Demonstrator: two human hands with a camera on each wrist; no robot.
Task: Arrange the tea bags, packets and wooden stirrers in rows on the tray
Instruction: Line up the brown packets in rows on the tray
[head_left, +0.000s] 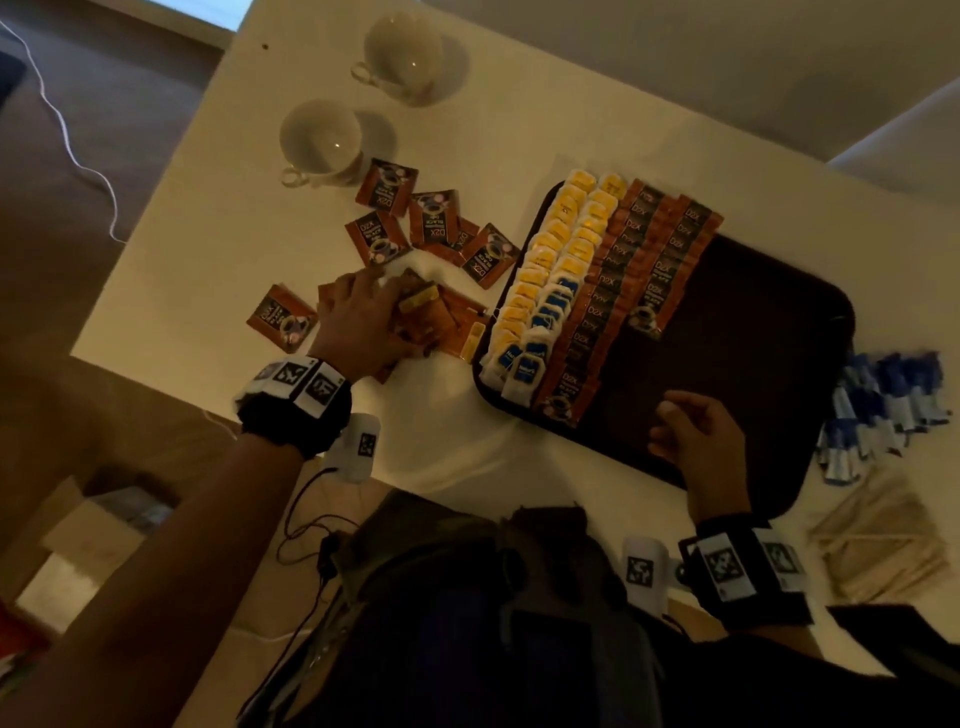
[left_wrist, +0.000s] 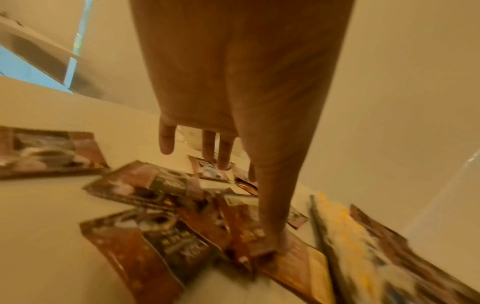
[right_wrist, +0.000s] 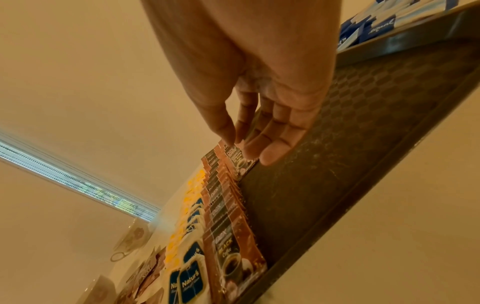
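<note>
A dark brown tray (head_left: 753, 322) holds two rows of yellow- and blue-tagged tea bags (head_left: 556, 260) and two rows of brown coffee packets (head_left: 639, 260) along its left side. Loose coffee packets (head_left: 436, 218) lie scattered on the white table to the tray's left. My left hand (head_left: 384, 296) rests flat on that pile; in the left wrist view its fingers are straight and its thumb (left_wrist: 272, 232) presses on a brown packet (left_wrist: 298, 253). My right hand (head_left: 685, 431) hovers over the tray's bare near part (right_wrist: 350, 144), fingers (right_wrist: 272, 156) relaxed and holding nothing.
Blue sweetener sticks (head_left: 878, 410) and a heap of wooden stirrers (head_left: 878, 545) lie on the table right of the tray. Two white cups (head_left: 322, 140) (head_left: 402, 54) stand at the back left. The table's left edge runs close to the loose packets.
</note>
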